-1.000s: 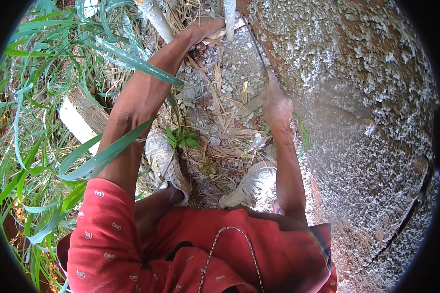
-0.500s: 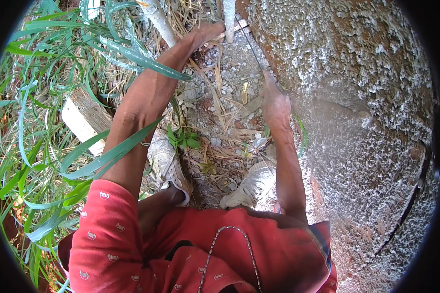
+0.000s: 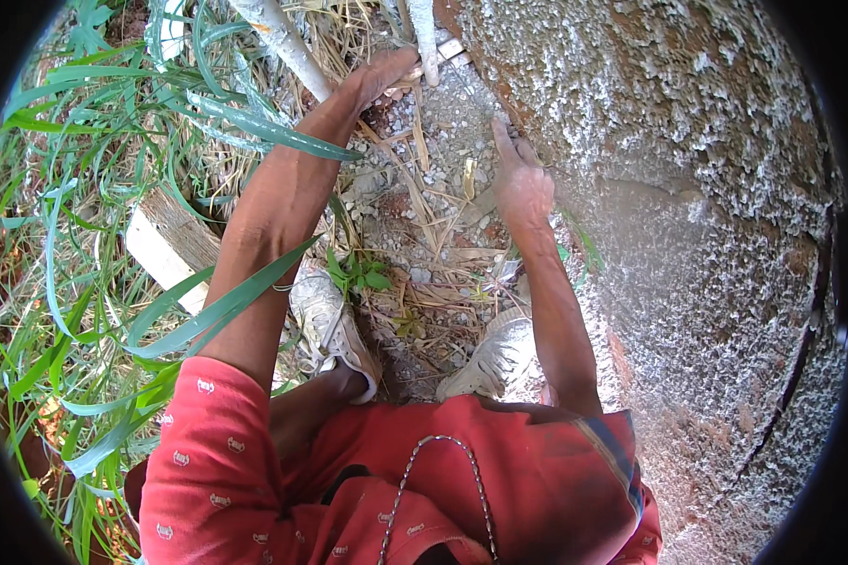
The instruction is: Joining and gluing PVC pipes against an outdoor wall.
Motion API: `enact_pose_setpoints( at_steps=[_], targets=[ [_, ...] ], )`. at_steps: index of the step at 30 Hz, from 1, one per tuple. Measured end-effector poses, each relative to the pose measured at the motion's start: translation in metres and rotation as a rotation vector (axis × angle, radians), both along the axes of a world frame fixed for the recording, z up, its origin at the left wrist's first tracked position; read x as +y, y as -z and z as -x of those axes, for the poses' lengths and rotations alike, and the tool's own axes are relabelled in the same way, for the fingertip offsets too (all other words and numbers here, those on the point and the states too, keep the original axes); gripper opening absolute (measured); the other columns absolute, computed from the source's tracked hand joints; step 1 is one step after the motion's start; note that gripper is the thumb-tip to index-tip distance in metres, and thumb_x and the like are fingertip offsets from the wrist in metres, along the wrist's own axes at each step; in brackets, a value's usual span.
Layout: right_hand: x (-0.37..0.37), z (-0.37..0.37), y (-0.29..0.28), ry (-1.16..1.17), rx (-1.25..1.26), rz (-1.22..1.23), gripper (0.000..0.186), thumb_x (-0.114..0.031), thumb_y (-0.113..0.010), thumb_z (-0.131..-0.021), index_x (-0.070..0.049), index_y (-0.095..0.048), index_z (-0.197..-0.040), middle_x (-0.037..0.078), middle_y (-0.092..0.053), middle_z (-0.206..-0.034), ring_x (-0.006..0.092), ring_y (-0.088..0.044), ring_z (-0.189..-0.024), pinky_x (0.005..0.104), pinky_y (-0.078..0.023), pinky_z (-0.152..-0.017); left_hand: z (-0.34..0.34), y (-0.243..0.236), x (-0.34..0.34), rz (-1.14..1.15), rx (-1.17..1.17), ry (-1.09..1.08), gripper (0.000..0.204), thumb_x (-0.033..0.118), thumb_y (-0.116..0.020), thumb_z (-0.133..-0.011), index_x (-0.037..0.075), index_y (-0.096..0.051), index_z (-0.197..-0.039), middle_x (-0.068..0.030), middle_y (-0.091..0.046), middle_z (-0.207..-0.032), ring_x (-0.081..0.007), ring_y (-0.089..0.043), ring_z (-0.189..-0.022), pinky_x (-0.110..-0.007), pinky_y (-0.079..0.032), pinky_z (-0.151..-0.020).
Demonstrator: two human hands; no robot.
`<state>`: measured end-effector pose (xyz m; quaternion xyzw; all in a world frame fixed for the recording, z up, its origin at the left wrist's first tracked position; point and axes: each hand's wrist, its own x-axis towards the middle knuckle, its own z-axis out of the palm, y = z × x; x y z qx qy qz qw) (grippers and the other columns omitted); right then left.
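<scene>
At the top centre, my left hand [image 3: 389, 70] is closed on one end of a pale, narrow strip [image 3: 451, 49], possibly wood. The strip passes behind a whitish upright pole [image 3: 425, 42] and reaches the foot of the rough wall. Lower and to the right, my right hand [image 3: 524, 185] is beside the wall, with its index finger stretched forward and the other fingers curled. What lies in its grip is hidden; a thin dark tool showed there earlier, but its length cannot be made out now.
A rough, white-spattered wall [image 3: 697, 254] rises along the right. Tall green grass [image 3: 94, 311] fills the left, some blades crossing my left arm. A leaning whitish pole [image 3: 283, 42], a piece of board [image 3: 174, 245] and stony ground with dry stalks [image 3: 424, 207] surround my shoes [image 3: 325, 320].
The thin dark tool that ran from my right hand to the strip no longer shows. My right hand has shifted slightly left, with its index finger now pointing forward. My left hand keeps the strip.
</scene>
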<state>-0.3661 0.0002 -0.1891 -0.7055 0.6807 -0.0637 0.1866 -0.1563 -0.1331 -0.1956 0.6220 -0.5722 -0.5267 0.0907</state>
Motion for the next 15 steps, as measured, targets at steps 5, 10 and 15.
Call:
enact_pose_setpoints(
  at_steps=[5,10,15],
  targets=[
    [-0.006,-0.006,-0.002,0.020,0.027,-0.169,0.075,-0.012,-0.064,-0.065,-0.027,-0.032,-0.131,0.012,-0.056,-0.107,0.0288,-0.060,-0.085,0.0380,-0.051,-0.068,-0.004,0.004,0.000,-0.026,0.001,-0.013,0.058,0.057,-0.037,-0.083,0.004,-0.061,-0.080,-0.0007,-0.048,-0.059,-0.0071,-0.040,-0.046,-0.023,-0.032,-0.038],
    [-0.006,-0.006,0.003,0.044,-0.002,-0.115,0.071,-0.009,-0.055,-0.071,-0.032,-0.028,-0.133,0.018,-0.049,-0.120,0.0311,-0.062,-0.081,0.0378,-0.052,-0.068,-0.009,0.013,-0.005,-0.010,-0.037,0.051,0.049,0.040,-0.032,-0.086,0.002,-0.056,-0.105,-0.0187,-0.056,-0.105,-0.0276,-0.049,-0.099,-0.038,-0.033,-0.091],
    [-0.008,-0.006,0.001,0.026,-0.038,-0.158,0.068,-0.007,-0.049,-0.076,-0.038,-0.026,-0.132,0.013,-0.048,-0.122,0.0329,-0.062,-0.082,0.0399,-0.051,-0.068,-0.009,0.019,-0.002,0.104,0.016,-0.015,0.063,0.062,-0.036,-0.081,0.003,-0.061,-0.084,-0.0010,-0.047,-0.061,-0.0096,-0.043,-0.053,-0.027,-0.038,-0.047]
  ],
)
